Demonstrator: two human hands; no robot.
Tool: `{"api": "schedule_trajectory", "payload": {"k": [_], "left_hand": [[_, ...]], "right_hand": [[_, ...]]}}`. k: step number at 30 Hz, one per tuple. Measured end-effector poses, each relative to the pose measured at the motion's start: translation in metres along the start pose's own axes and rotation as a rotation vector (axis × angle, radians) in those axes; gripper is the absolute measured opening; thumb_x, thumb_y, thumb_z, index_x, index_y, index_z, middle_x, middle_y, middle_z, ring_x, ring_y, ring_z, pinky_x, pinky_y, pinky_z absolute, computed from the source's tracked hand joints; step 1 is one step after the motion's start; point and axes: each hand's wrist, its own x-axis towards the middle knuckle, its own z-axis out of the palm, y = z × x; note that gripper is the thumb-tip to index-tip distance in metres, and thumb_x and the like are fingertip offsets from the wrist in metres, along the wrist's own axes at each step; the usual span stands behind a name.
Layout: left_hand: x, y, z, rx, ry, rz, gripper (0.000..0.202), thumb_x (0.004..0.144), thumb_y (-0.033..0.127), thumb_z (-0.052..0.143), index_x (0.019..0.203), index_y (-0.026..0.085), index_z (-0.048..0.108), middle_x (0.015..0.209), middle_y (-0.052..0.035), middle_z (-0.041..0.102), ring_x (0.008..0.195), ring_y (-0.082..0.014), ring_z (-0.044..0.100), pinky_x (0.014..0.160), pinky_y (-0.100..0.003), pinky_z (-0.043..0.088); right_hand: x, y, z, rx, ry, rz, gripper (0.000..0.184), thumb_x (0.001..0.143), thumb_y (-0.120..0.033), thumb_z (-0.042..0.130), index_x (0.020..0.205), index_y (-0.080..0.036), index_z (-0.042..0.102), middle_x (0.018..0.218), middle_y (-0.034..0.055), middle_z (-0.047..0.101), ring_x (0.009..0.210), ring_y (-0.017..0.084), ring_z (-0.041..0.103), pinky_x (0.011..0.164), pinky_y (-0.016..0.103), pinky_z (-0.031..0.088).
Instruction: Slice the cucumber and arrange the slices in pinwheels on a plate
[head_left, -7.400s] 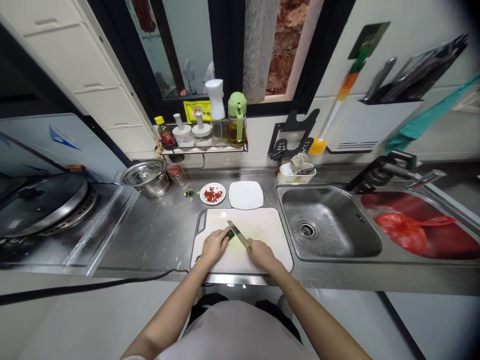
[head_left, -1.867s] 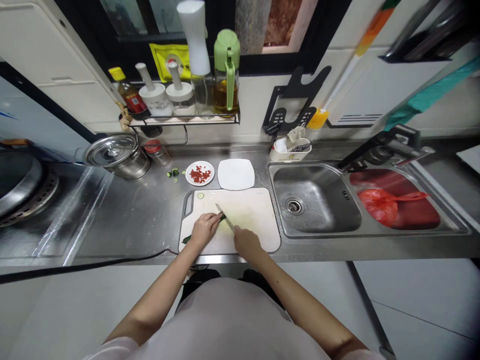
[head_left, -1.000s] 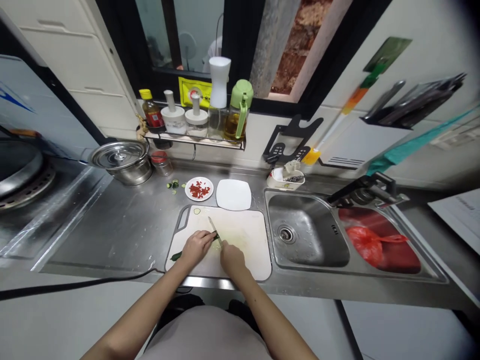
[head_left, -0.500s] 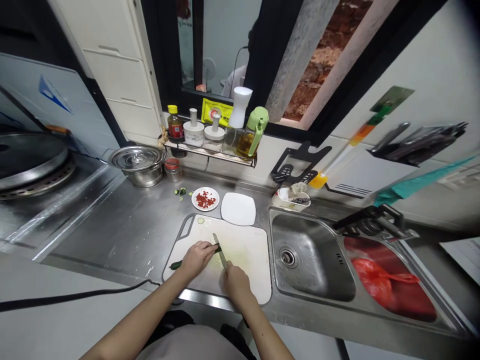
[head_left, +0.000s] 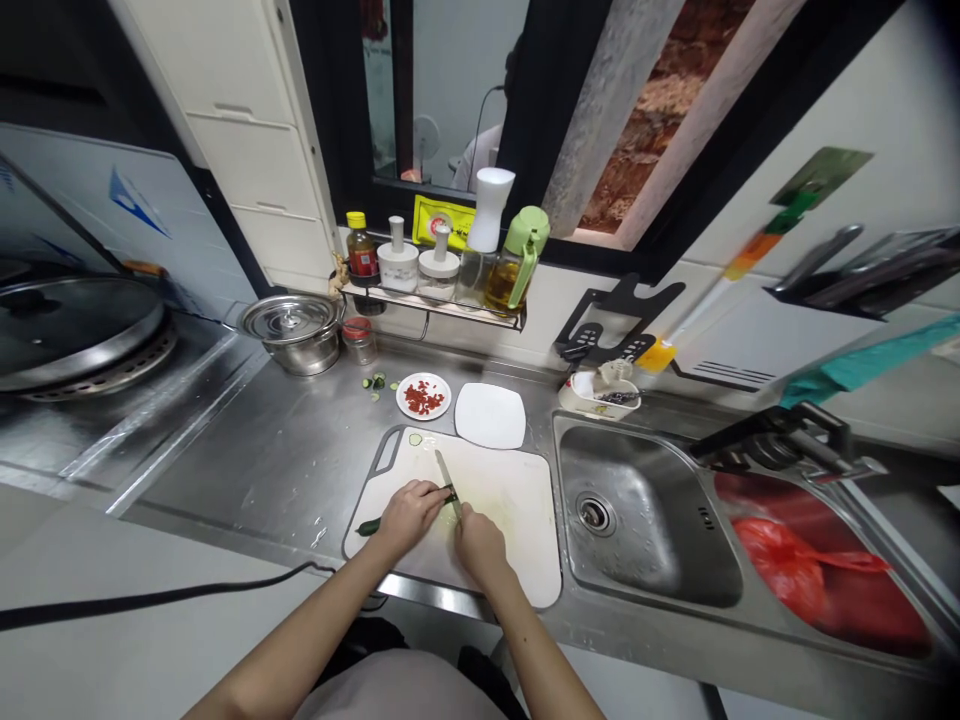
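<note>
On the white cutting board (head_left: 517, 530), my left hand (head_left: 410, 515) is closed over a dark green cucumber (head_left: 368, 527), whose ends stick out on both sides of the hand. My right hand (head_left: 480, 543) grips a knife (head_left: 444, 470) by its handle, mostly hidden in the fist. The blade points away from me and lies against the cucumber's right end, just beside my left fingertips. A pale cucumber slice (head_left: 415, 440) rests near the board's far left corner. Behind the board stand a plate of chopped red pieces (head_left: 424, 397) and a white square plate (head_left: 490, 416).
Cucumber scraps (head_left: 379, 382) lie left of the plates. To the right is a steel sink (head_left: 645, 530), with a red plastic bag (head_left: 787, 565) beyond it. A lidded steel pot (head_left: 296, 335) stands back left. Above the counter, a shelf (head_left: 450, 305) holds bottles and jars.
The view has shifted, so everything appears a little farther right. The knife blade is tilted slightly differently against the cucumber. Both hands keep their holds.
</note>
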Motion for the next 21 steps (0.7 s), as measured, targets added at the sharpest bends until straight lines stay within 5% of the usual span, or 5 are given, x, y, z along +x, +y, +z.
{"api": "schedule_trajectory", "payload": {"k": [10, 21], "left_hand": [[0.0, 0.0, -0.001, 0.005, 0.014, 0.002, 0.026, 0.094, 0.026, 0.05, 0.112, 0.026, 0.07, 0.096, -0.0057, 0.068, 0.087, -0.017, 0.06, 0.078, -0.031, 0.052], [-0.001, 0.001, -0.002, 0.031, 0.002, 0.001, 0.028, 0.095, 0.029, 0.049, 0.114, 0.027, 0.069, 0.096, -0.0056, 0.068, 0.091, -0.0174, 0.061, 0.08, -0.031, 0.052]], "right_hand": [[-0.026, 0.014, 0.008, -0.015, -0.043, 0.026, 0.031, 0.093, -0.014, 0.036, 0.117, -0.013, 0.056, 0.1, 0.0167, 0.07, 0.096, 0.026, 0.068, 0.075, 0.033, 0.047], [0.001, 0.002, -0.006, 0.046, -0.002, -0.022, 0.032, 0.094, -0.013, 0.036, 0.119, -0.013, 0.055, 0.102, 0.0152, 0.07, 0.098, 0.022, 0.067, 0.077, 0.029, 0.045]]}}
